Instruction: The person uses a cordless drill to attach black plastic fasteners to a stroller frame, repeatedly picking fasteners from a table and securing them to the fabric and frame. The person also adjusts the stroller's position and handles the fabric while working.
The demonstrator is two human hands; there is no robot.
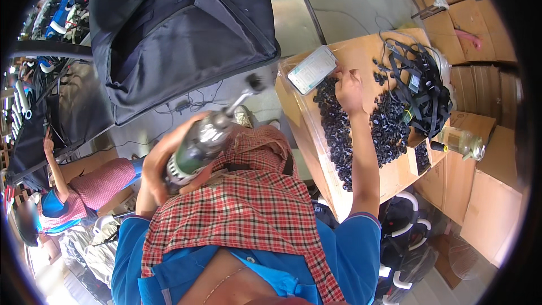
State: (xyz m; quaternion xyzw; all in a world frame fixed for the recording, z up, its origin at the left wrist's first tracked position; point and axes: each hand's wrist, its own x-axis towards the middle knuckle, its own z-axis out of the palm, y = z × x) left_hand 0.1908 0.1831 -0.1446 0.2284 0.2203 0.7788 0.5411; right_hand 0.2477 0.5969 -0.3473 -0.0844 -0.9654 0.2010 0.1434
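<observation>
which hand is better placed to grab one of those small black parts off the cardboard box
Right. The right hand already rests on the pile of small black parts on the cardboard box, beside the phone. The left hand is back near the lap, wrapped around a power tool.

Red-and-white checked cloth apron (248, 209) over a blue shirt (350, 248); heap of small black round parts (339, 130) on a tan cardboard box (361, 51); silver-and-green power tool (197, 147); big black fabric bag (180, 28), upper left.
</observation>
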